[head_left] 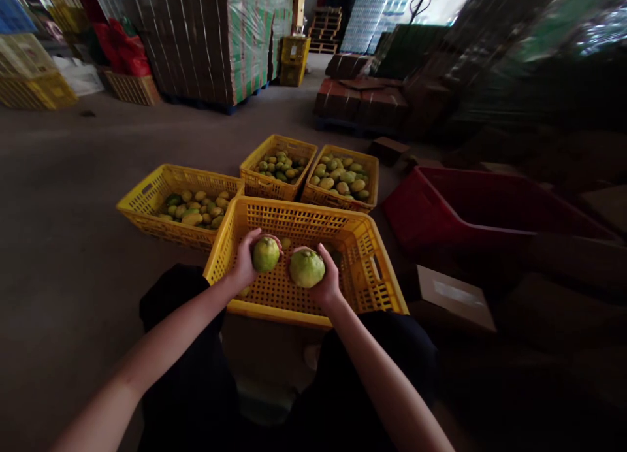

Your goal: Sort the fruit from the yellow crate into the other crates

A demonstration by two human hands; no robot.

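Observation:
My left hand [246, 256] is closed around a yellow-green papaya [266, 255], its end facing up at me. A second, slightly larger and lumpier papaya [307, 268] rests in my right hand [328, 279], thumb along its side. Both fruits are held apart from each other, over a large yellow plastic crate [382, 269] with perforated walls and floor. Part of another fruit [285, 243] shows inside that crate, behind my hands. My hands and forearms hide some of the crate's floor.
Beyond the large crate stand three smaller yellow crates of fruit: a left crate [132, 207], a middle crate [269, 189] and a right crate [375, 177]. A red tub [416, 223] and a cardboard box [455, 298] are to the right. Wrapped pallet stacks [196, 40] rise behind.

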